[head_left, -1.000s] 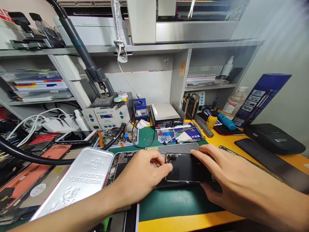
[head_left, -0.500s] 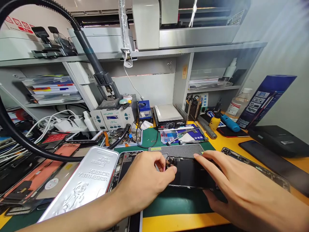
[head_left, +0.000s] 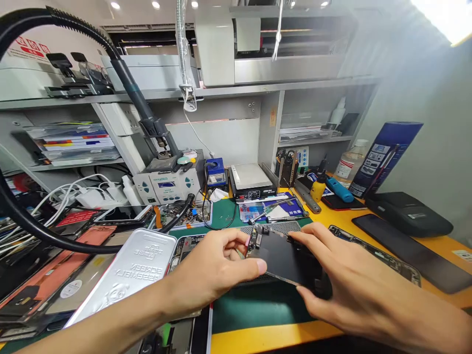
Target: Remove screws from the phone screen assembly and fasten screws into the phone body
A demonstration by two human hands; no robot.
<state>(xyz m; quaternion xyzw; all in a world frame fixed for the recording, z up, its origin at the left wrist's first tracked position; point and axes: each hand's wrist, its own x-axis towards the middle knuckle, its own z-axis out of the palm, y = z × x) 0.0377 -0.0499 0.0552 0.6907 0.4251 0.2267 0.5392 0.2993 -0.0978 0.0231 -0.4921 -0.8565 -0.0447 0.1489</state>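
Observation:
A black phone screen assembly (head_left: 285, 258) is held between my hands above the green mat, tilted, its back side facing me. Small parts and a flex piece show along its left end. My left hand (head_left: 224, 263) pinches that left end, thumb on the near corner and fingers behind, partly hidden. My right hand (head_left: 342, 270) grips the right end, fingers on the far edge and thumb on the near edge. Under the screen lies a grey perforated plate (head_left: 293, 226). A silver moulded tray (head_left: 136, 263) lies left of my left hand.
An opened phone frame (head_left: 376, 253) and a dark phone (head_left: 409, 248) lie at right, near a black case (head_left: 409, 214). Screwdrivers (head_left: 283, 217) lie behind the plate. A hot-air station (head_left: 169, 179) stands at back left, its black hose (head_left: 55, 241) looping across the left.
The screen assembly has been raised and tilted off the mat. My right thumb now presses its near edge, and my left hand holds its left end. The camera view has shifted slightly.

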